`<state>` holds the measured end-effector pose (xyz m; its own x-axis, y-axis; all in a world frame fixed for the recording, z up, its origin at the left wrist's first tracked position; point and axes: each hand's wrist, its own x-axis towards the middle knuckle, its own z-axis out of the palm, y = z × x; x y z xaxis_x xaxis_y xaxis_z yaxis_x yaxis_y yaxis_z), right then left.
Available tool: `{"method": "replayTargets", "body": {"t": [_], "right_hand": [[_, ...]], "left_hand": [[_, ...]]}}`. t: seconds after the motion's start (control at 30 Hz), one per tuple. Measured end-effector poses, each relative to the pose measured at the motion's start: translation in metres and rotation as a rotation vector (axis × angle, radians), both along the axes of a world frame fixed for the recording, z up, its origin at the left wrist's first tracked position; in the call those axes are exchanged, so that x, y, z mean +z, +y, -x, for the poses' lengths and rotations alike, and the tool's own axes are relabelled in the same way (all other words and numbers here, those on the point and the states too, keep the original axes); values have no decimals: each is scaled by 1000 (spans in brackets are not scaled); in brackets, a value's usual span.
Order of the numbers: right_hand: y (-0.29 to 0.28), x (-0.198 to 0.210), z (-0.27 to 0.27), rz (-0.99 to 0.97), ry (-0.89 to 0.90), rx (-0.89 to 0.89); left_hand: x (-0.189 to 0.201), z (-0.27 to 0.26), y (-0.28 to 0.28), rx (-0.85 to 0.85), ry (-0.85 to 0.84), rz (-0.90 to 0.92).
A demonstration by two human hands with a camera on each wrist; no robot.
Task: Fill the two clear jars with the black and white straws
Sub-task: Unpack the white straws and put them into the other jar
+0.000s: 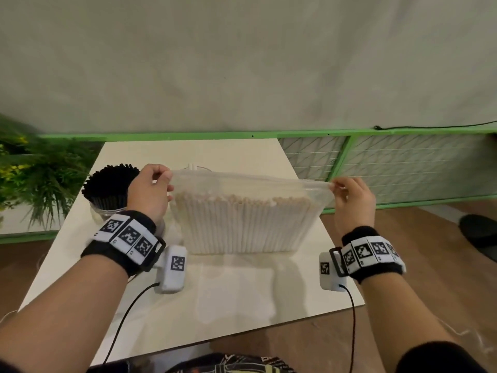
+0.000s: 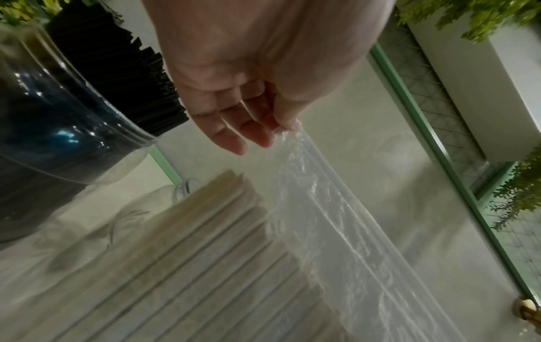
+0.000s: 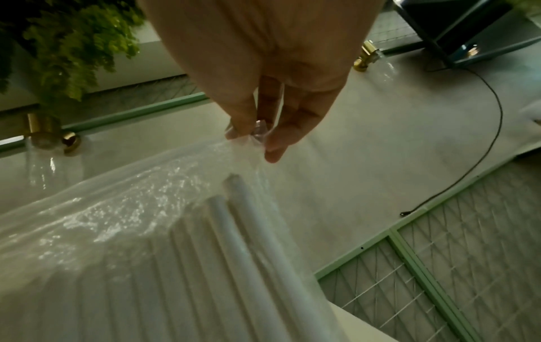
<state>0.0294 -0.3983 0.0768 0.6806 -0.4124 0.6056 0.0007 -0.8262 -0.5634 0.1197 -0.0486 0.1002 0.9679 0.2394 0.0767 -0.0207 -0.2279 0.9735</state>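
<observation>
A clear zip bag point(image 1: 243, 208) packed with white straws point(image 1: 242, 224) stands upright on the white table point(image 1: 228, 286). My left hand point(image 1: 150, 184) pinches the bag's top left corner point(image 2: 285, 132), and my right hand point(image 1: 347, 195) pinches its top right corner point(image 3: 256, 135); the top edge is stretched taut between them. At the left stands a clear jar point(image 1: 107, 208) full of black straws point(image 1: 110, 181), just behind my left wrist. A second clear jar point(image 1: 196, 168) shows only as a rim behind the bag, and through the plastic point(image 2: 184, 187) in the left wrist view.
A green-framed wire-mesh panel point(image 1: 403, 162) runs behind and to the right of the table. Green plants point(image 1: 35, 179) crowd the left side. A black cable point(image 1: 430, 127) lies along the frame top. Wooden floor point(image 1: 419, 265) lies to the right.
</observation>
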Motion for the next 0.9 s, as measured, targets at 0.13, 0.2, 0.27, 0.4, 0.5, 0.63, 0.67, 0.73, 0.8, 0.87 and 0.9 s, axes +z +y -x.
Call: {"method": "replayTargets", "body": {"t": [0.13,0.2,0.27,0.4,0.5,0.63,0.67,0.73,0.8,0.87,0.9], "right_hand": [[4,-3,-2,-196,7,28],[6,-3,-2,-298,0,61],[8,-2,-1,-333,-5,81],[10,0,0,-387,-23,80],[8,3,2,-403,-28,94],[8,15,7,-338,-43,120],[9,17,9,-318,-60,102],[10,16,15,-381,-92,38],[10,1,22,-622,-114,-37],[16,-16,26,-892,-80,-99],[21,-22,25,-995,-42,-94]], "left_hand": [[4,1,-1,59,5,-163],[10,8,-9,99,-102,-474],[19,24,-34,-58,-303,-724],[10,45,-104,-574,-376,-1357],[-2,26,-120,-669,-255,-1526],[2,2,-112,-770,-145,-1411],[5,0,-110,-758,-142,-1363],[10,-2,-103,-720,-143,-1239],[17,-1,-93,-687,-135,-1058],[24,1,-80,-664,-124,-803],[27,3,-75,-662,-107,-650]]}}
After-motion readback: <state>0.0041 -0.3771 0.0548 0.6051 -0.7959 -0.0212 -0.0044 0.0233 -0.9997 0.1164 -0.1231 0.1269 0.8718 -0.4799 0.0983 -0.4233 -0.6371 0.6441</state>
